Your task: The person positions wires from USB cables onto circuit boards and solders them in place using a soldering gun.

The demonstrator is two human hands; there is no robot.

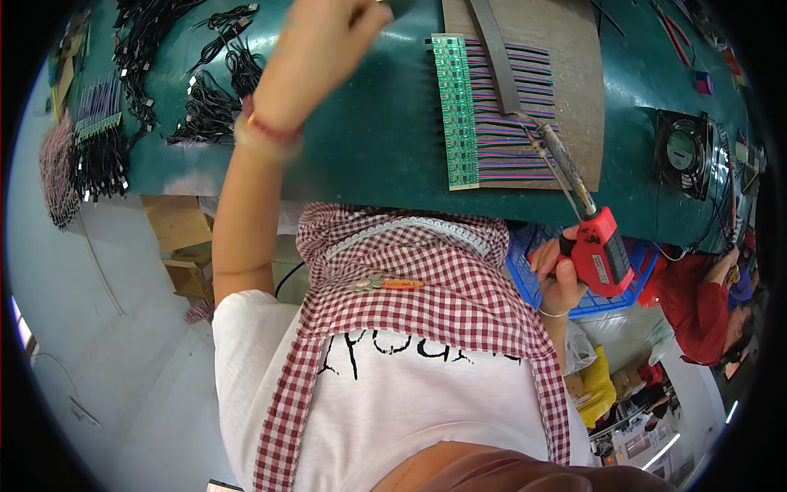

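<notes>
At table (pixel 369 156) edge: your right hand (pixel 559 269) grips the soldering gun (pixel 601 252).
Across wires (pixel 516 175): grey bar (pixel 493 59).
Over table: your left hand (pixel 328 41), curled; cannot tell contents.

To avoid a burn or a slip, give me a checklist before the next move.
1. Soldering gun in the right hand: ok, held.
2. Left hand apart from the soldering gun: ok, raised near the picture's top edge.
3. Left hand empty: cannot tell, partly cut off.
4. Green circuit boards in a row: ok.
5. Grey bar across the coloured wires: ok.
6. Soldering gun hot: cannot tell.
</notes>
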